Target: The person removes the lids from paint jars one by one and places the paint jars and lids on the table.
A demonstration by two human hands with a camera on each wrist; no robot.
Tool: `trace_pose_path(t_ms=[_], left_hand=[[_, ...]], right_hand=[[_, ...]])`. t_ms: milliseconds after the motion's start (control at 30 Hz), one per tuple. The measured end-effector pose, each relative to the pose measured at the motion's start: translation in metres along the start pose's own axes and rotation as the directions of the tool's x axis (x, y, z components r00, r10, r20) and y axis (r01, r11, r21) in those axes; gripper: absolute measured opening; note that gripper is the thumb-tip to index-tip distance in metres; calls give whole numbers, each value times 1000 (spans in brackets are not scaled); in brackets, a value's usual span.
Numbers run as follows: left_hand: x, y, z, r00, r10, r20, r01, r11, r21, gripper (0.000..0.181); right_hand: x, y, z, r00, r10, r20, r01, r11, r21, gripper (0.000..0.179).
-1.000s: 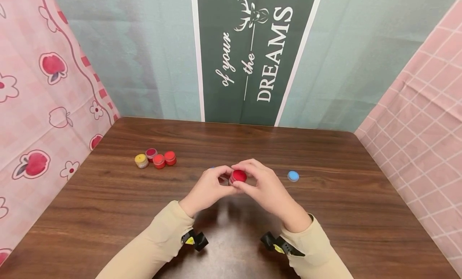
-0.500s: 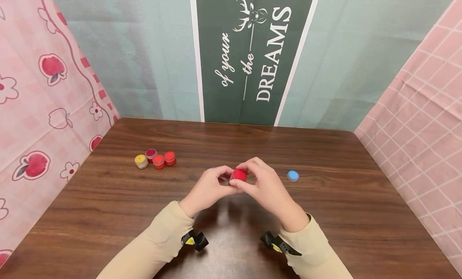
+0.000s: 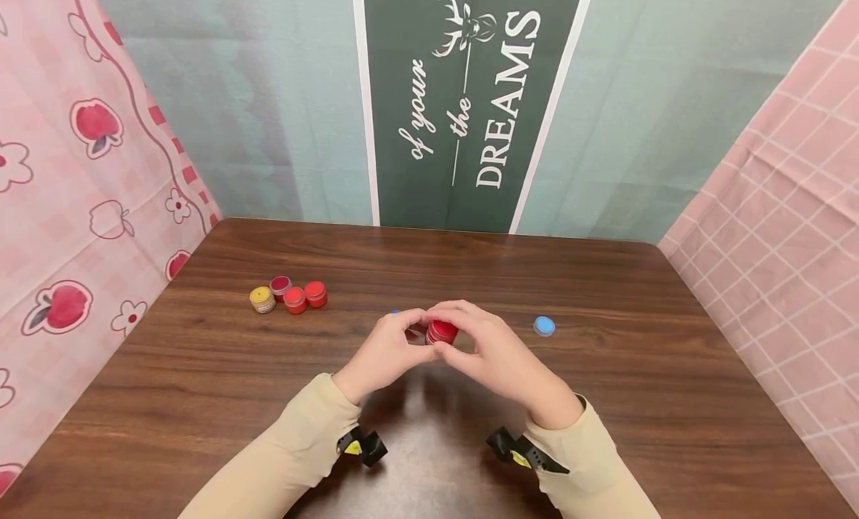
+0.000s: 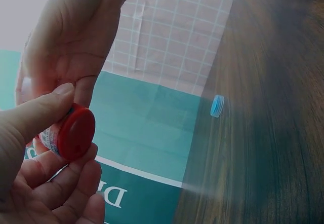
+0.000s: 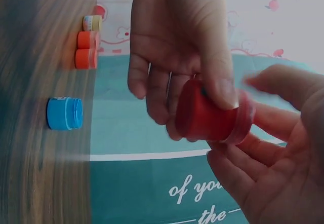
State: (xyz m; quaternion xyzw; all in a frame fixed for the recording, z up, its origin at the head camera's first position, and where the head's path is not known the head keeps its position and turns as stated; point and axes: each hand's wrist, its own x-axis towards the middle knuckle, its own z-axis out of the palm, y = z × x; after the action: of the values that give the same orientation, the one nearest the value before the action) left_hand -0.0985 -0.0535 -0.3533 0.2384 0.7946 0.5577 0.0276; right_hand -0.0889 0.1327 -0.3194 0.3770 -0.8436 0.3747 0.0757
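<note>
A small red jar (image 3: 442, 331) is held up over the table between both hands. My left hand (image 3: 392, 351) grips its body, thumb on the side and fingers behind, as the left wrist view shows, with the round red base (image 4: 77, 133) facing that camera. At the other end sits the clear-edged lid (image 5: 245, 117). My right hand (image 3: 493, 347) has its fingers curled round this lid; its thumb is blurred in the right wrist view, close to the lid's edge. The fingertips of both hands nearly meet in the head view.
Left on the brown table (image 3: 637, 400) stand a yellow jar (image 3: 262, 300), a dark red jar (image 3: 280, 285) and two orange-red jars (image 3: 295, 300). An uncapped blue jar (image 5: 65, 113) stands behind the hands. A blue lid (image 3: 544, 326) lies to the right.
My right hand has turned back and forth about the lid, its fingers shifting round the edge. The left hand and the jar have stayed nearly in place.
</note>
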Motion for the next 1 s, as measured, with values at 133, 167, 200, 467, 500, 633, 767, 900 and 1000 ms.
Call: trace_pose_path(t_ms=[133, 167, 200, 467, 500, 633, 767, 900, 1000], left_hand=[[0, 1, 0, 1000, 12, -8, -12, 1000, -4, 26], [0, 1, 0, 1000, 6, -8, -6, 1000, -3, 26], [0, 1, 1, 1000, 2, -8, -2, 1000, -3, 26], [0, 0, -1, 1000, -2, 0, 2, 1000, 14, 28], [0, 0, -1, 1000, 0, 3, 0, 1000, 16, 28], [-1, 1, -1, 1000, 3, 8, -3, 1000, 18, 28], [-1, 2, -1, 1000, 7, 0, -7, 1000, 14, 26], [-1, 3, 0, 1000, -7, -6, 7, 1000, 4, 26], [-1, 3, -1, 1000, -3, -6, 4, 1000, 13, 26]], right_hand=[[1, 0, 1, 993, 93, -67, -97, 994, -57, 43], [1, 0, 1, 990, 114, -82, -120, 990, -72, 41], [1, 0, 1, 988, 127, -93, -135, 987, -84, 38], [0, 0, 0, 999, 47, 2, -47, 999, -12, 31], [0, 1, 0, 999, 35, 15, -35, 999, -2, 32], [0, 0, 0, 999, 36, 19, -37, 999, 8, 35], [1, -1, 1, 993, 105, -51, -108, 993, -53, 40], [1, -2, 2, 985, 147, -92, -155, 984, -91, 32], [1, -2, 2, 992, 112, -53, -116, 991, -72, 30]])
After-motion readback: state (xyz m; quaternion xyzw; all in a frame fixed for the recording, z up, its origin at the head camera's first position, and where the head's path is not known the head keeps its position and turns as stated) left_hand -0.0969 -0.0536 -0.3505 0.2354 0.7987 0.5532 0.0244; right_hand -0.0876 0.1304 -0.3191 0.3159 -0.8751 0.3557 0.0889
